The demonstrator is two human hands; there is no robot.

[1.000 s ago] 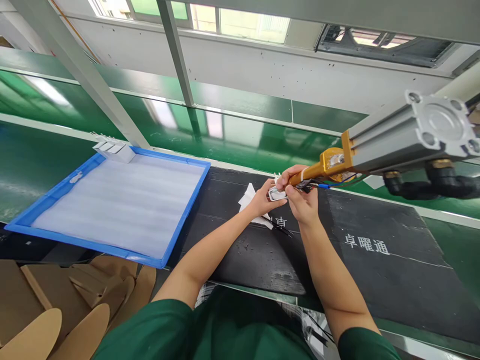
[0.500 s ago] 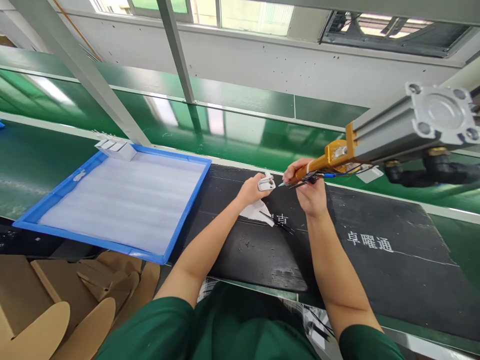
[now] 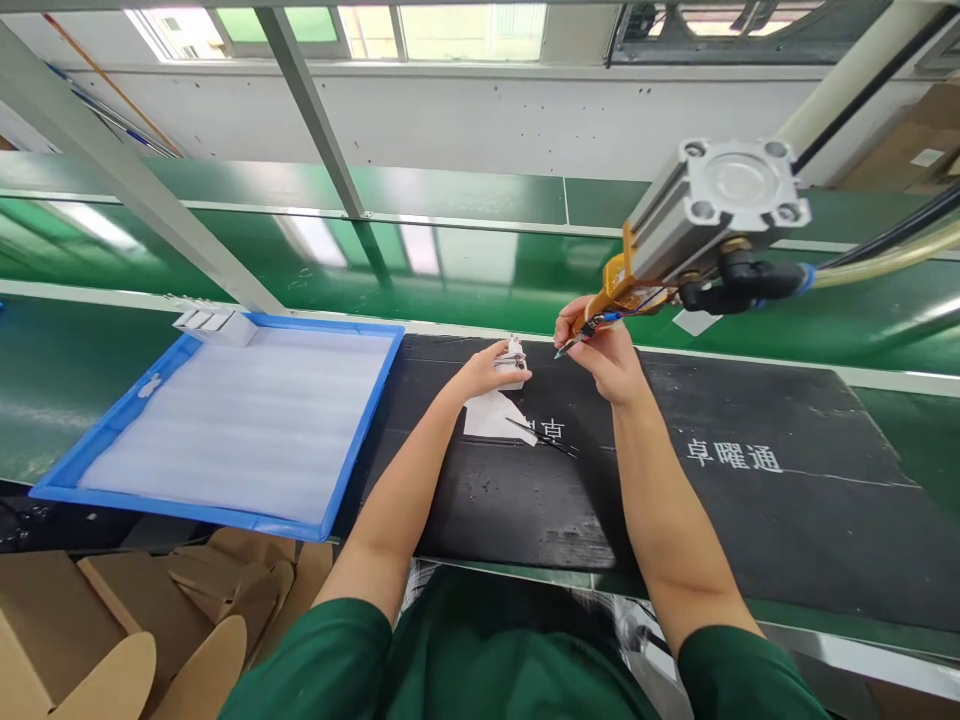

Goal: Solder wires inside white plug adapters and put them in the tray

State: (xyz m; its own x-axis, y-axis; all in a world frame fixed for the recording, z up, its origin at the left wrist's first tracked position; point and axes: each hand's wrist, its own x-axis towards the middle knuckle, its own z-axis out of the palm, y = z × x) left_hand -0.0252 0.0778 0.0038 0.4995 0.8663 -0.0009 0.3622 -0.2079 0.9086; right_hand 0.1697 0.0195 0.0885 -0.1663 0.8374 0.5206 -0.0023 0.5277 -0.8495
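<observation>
My left hand (image 3: 480, 372) is closed round a small white housing (image 3: 511, 366) over the black mat (image 3: 795, 540). To its right, my right hand (image 3: 600, 350) grips the orange stem of a dispensing tool (image 3: 619, 280), whose thin tip points down-left, apart from the housing. A silver square cylinder (image 3: 731, 190) forms the tool's upper end. Below my left hand, a white paper piece (image 3: 491, 415) lies on the mat, with black tweezers (image 3: 544, 438) partly over it.
A blue tray (image 3: 360, 430) with a white liner is at the left, white parts (image 3: 216, 323) at its back corner. Cardboard boxes (image 3: 127, 620) stand at lower left. A slanted grey post (image 3: 150, 190) rises behind the tray. Hoses (image 3: 885, 255) run off right.
The tool and my right hand have shifted left, its tip moving up and left. The housing is now more upright in my left hand. The camera view has shifted slightly.
</observation>
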